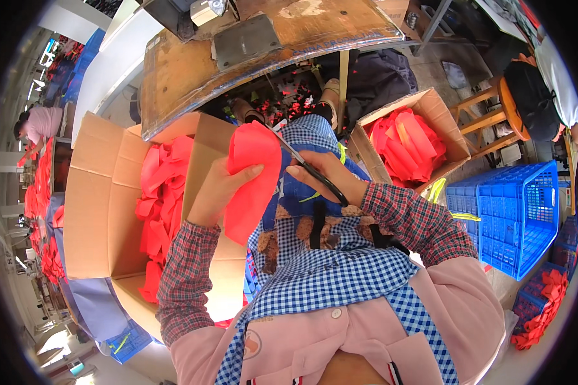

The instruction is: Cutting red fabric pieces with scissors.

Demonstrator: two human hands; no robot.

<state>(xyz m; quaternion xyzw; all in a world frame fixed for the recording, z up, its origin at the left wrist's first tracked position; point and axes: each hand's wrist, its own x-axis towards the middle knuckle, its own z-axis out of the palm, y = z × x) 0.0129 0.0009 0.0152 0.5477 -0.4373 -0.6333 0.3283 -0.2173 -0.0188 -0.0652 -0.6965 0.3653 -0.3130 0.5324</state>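
My left hand (213,196) is closed on a bright red piece of cloth (253,170), with the thumb flat on its face. The cloth stands up in front of my lap and its lower end hangs down. My right hand (332,168) grips a pair of scissors (291,150) with black handles. Their blades point up and left, and the tips reach the cloth's upper right edge. Whether the blades are cutting into it I cannot tell. Below both hands lies a blue-and-white checked apron (331,289) over my lap.
At my left a large cardboard box (90,199) holds a heap of red cloth pieces (164,199). A smaller box (374,157) at the right holds more. A worn wooden table (173,83) stands ahead, red scraps (282,106) beneath it. A blue crate (488,212) and wooden stool (485,106) stand right.
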